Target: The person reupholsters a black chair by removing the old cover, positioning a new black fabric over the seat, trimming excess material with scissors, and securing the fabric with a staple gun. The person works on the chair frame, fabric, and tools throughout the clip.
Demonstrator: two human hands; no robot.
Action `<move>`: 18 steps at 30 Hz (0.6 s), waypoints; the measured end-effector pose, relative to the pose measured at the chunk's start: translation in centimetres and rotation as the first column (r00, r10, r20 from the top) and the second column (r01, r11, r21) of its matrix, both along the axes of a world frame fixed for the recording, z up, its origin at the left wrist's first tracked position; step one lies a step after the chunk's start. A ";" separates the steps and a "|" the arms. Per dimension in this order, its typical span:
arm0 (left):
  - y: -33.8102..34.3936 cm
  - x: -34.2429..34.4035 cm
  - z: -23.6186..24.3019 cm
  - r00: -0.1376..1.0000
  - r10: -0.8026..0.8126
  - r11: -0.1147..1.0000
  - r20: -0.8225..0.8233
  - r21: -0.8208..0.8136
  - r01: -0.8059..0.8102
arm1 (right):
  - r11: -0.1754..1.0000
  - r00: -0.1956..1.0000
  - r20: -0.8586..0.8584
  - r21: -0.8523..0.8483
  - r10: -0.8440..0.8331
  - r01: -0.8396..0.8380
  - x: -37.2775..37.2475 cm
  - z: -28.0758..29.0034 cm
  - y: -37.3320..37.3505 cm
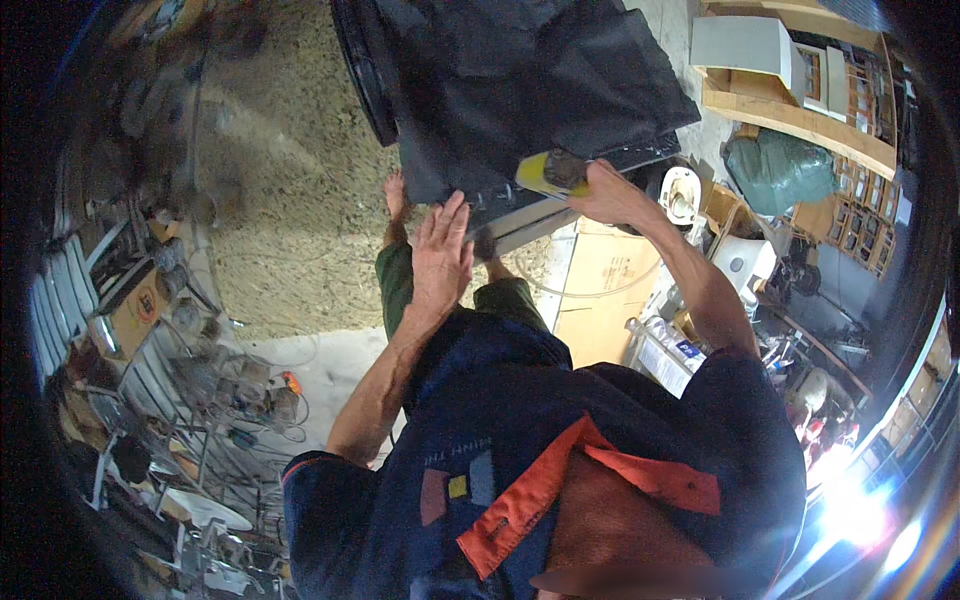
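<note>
A sheet of black cloth (530,80) covers a large block-shaped piece in front of me. My left hand (441,250) lies on the near left edge of the cloth, its fingers stretched out and holding nothing. A yellow and dark hand tool (553,173), which looks like a staple gun, is gripped in my right hand (612,195). The tool's nose points left, over the cloth's near edge. Between the hands, small shiny marks show along that edge; I cannot make out what they are. Below it runs a grey side face (535,225).
Speckled mat or flooring (285,190) spreads to the left. A pale thin hose (600,293) curves over flat cardboard (600,310) by my legs. Wooden shelving (800,120) and a green bag (775,170) stand at right. Metal frames and a cardboard box (132,310) crowd the left.
</note>
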State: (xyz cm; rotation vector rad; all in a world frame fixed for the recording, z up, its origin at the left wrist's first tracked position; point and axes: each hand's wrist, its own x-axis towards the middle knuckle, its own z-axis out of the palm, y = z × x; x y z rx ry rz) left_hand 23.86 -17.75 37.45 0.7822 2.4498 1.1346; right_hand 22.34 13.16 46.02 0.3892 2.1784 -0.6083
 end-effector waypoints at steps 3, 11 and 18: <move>-0.8 -1.0 -0.4 0.998 -0.033 0.995 0.044 0.091 0.029 | 0.999 0.999 0.028 0.037 -0.031 0.030 -0.6 0.4 -1.1; -2.2 -3.8 -3.3 0.772 0.453 0.818 0.446 0.135 -0.559 | 0.852 0.844 -0.151 0.019 -0.515 0.523 4.3 5.2 -3.0; -2.1 -7.3 -9.0 0.151 0.118 0.739 0.981 0.014 -0.674 | 0.605 0.594 -0.117 -0.135 -0.796 0.784 19.8 3.7 -7.2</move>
